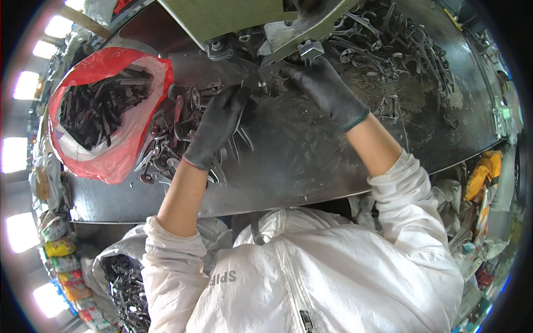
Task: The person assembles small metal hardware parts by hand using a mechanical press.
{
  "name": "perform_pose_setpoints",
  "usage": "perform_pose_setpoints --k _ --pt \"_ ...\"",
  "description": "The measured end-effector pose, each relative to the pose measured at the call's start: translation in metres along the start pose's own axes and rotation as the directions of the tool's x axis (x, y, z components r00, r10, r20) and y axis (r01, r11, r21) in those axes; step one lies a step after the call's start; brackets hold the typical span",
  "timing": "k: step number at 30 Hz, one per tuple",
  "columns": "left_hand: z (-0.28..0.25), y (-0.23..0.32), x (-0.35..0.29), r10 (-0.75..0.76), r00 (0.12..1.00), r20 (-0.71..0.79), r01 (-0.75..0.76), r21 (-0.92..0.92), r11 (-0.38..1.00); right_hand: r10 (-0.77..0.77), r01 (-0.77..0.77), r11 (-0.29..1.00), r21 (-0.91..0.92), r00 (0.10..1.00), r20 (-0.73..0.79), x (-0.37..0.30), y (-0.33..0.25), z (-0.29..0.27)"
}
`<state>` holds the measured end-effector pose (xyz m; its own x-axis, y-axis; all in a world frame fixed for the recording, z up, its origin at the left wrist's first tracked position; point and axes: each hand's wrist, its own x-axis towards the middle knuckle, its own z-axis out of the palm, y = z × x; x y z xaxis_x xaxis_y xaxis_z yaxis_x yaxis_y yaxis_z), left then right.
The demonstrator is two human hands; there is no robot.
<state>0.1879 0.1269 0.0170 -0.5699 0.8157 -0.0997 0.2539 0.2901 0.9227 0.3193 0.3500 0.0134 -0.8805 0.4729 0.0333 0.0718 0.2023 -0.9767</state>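
Observation:
My left hand [223,123], in a dark grey work glove, is closed with its fingers bent and thumb side toward the machine. What it grips is hidden; thin curved metal arms [243,139] show beside its palm, and I cannot tell whether they are in the grip. My right hand [328,94], gloved alike, reaches in under the machine head, its fingers pressed together and pointing left. Their tips lie in shadow close to a metal block [311,50], so anything between them is hidden. A small upright metal pin [262,87] stands between both hands.
A green-grey machine [233,19] overhangs the dark metal table [288,177]. Left of my left hand lie piled metal parts [161,144] and a red-and-white plastic bag [119,166] of dark strips. More metal parts [383,50] spread at the far right. An open sack [114,255] stands below left.

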Motion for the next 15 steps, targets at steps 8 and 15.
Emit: perform_pose_setpoints --k 8,15 --pt "-0.011 -0.031 0.028 0.181 0.982 0.053 -0.187 0.168 0.968 0.164 -0.207 0.929 0.305 0.973 0.161 -0.017 -0.032 0.041" --pt "-0.035 -0.026 0.032 0.361 0.867 0.345 -0.448 0.856 0.257 0.262 -0.309 0.84 0.446 0.951 0.164 -0.015 0.009 0.05"
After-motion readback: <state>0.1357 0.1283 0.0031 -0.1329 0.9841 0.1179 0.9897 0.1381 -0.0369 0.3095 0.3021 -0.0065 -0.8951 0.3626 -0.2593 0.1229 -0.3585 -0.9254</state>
